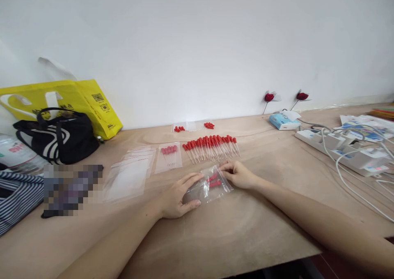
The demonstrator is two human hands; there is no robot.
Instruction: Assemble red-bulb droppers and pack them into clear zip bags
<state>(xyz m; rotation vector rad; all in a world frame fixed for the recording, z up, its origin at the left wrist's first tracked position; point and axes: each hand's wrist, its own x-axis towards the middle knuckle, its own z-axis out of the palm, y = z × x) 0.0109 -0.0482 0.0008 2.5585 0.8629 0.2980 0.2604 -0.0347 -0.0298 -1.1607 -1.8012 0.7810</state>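
Observation:
A small clear zip bag with red-capped droppers inside lies flat on the wooden table. My left hand presses on the bag's left end, palm down. My right hand pinches the bag's far right edge with its fingertips. Just beyond the bag lies a row of several loose red-capped droppers. To its left is another filled bag, and a stack of empty clear bags lies further left.
Small red caps in bags lie near the wall. A black bag and yellow bag stand at the left. A power strip with white cables, a blue tissue pack and two red flowers are at the right.

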